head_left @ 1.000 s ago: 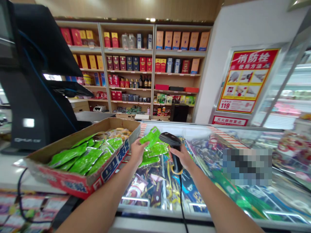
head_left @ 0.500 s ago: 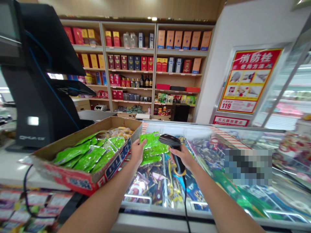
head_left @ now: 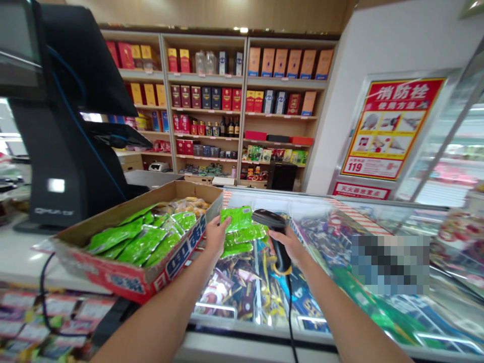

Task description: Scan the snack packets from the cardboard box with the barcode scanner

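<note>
My left hand [head_left: 216, 236] is closed on a shiny green snack packet [head_left: 236, 220], with its small printed label at the top right corner. More green packets [head_left: 247, 233] overlap just under it, near both hands. In my right hand [head_left: 289, 244] is a black barcode scanner [head_left: 269, 219], gripped by its handle, its head turned left beside the held packet. A black cable hangs from the handle. Left of my left hand, a cardboard box [head_left: 151, 297] with red and blue print holds several green packets [head_left: 132, 242] and some yellowish packets.
A glass-topped freezer [head_left: 302, 201] full of wrapped goods lies below my hands. A black point-of-sale terminal [head_left: 71, 166] stands on the counter at left. Shelves [head_left: 206, 78] of boxed goods line the back wall. A red and yellow sign [head_left: 393, 126] hangs at right.
The view has shifted slightly, so everything sits a little further right. Both hands keep their grips, and the scanner stays beside the packet.
</note>
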Demonstrator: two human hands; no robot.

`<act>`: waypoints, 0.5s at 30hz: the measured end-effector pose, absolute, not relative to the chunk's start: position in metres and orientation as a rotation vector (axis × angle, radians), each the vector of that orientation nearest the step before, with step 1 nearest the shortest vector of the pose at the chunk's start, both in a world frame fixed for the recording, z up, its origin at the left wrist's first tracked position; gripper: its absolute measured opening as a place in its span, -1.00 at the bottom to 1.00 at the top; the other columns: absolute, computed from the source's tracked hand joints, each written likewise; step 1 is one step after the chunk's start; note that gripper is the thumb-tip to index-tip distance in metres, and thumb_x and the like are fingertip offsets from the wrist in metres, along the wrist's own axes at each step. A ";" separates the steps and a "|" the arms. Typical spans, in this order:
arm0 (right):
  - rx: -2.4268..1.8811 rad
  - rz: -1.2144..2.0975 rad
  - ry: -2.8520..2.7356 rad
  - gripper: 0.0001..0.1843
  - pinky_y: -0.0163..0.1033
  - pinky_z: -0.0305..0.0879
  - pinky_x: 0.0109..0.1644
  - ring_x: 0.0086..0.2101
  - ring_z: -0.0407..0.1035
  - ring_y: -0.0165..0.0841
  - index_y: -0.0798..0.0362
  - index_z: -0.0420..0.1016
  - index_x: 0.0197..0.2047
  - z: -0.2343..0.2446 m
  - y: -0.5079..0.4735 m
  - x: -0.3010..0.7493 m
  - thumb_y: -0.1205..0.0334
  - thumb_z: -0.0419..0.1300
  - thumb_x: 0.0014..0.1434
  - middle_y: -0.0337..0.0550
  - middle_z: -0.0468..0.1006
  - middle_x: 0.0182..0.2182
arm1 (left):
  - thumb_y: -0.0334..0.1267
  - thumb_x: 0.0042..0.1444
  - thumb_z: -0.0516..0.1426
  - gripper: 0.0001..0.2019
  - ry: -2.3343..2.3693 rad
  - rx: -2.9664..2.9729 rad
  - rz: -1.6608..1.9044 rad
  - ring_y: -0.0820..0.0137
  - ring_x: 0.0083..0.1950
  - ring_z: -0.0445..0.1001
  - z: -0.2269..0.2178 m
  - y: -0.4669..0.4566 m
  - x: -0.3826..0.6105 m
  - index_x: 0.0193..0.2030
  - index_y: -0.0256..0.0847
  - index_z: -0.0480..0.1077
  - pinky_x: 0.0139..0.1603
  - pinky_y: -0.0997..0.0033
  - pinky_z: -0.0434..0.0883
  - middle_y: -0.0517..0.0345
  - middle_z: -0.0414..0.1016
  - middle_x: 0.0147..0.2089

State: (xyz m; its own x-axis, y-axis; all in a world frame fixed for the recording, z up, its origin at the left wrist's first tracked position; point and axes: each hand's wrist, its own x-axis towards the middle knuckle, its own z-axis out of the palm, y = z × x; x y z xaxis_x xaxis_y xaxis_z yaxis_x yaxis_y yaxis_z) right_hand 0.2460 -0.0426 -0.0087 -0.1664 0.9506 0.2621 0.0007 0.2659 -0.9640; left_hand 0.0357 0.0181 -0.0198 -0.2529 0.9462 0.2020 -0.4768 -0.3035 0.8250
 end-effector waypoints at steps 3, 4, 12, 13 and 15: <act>-0.928 1.102 -1.417 -0.67 -0.28 0.27 -0.59 -0.69 0.30 -0.40 0.09 0.42 -0.43 -0.005 -0.043 0.246 -0.03 0.29 -0.01 -0.24 0.44 -0.67 | -0.09 -0.47 0.44 -0.54 0.813 0.885 1.761 0.26 -0.33 0.52 -0.023 0.020 0.034 -0.39 -0.31 0.54 -0.24 0.32 0.39 0.12 0.54 -0.48; -0.930 1.095 -1.392 -0.66 -0.28 0.27 -0.60 -0.69 0.31 -0.39 0.09 0.43 -0.42 -0.004 -0.044 0.246 -0.04 0.30 -0.02 -0.24 0.44 -0.67 | -0.09 -0.46 0.43 -0.56 0.820 0.877 1.753 0.26 -0.32 0.52 -0.025 0.021 0.034 -0.39 -0.30 0.53 -0.24 0.32 0.39 0.13 0.54 -0.48; -0.934 0.973 -1.172 -0.63 -0.28 0.28 -0.59 -0.68 0.32 -0.39 0.11 0.46 -0.41 0.007 -0.041 0.257 -0.05 0.32 -0.06 -0.23 0.45 -0.66 | -0.33 -0.31 0.29 -0.82 0.814 0.781 1.487 0.35 -0.44 0.48 -0.024 0.032 0.053 -0.52 -0.23 0.38 -0.41 0.44 0.35 0.19 0.41 -0.57; -0.924 0.966 -1.157 -0.63 -0.28 0.29 -0.58 -0.68 0.32 -0.39 0.11 0.47 -0.40 0.007 -0.040 0.258 -0.05 0.32 -0.06 -0.23 0.46 -0.66 | -0.36 -0.29 0.28 -0.84 0.820 0.814 1.472 0.39 -0.47 0.45 -0.021 0.035 0.060 -0.53 -0.23 0.36 -0.42 0.46 0.34 0.20 0.39 -0.58; -0.905 0.953 -1.147 -0.63 -0.28 0.28 -0.58 -0.68 0.32 -0.39 0.11 0.48 -0.39 0.007 -0.039 0.260 -0.05 0.33 -0.06 -0.24 0.45 -0.66 | -0.40 -0.26 0.26 -0.84 0.840 0.908 1.459 0.45 -0.53 0.38 -0.015 0.041 0.075 -0.56 -0.22 0.32 -0.43 0.48 0.31 0.23 0.33 -0.60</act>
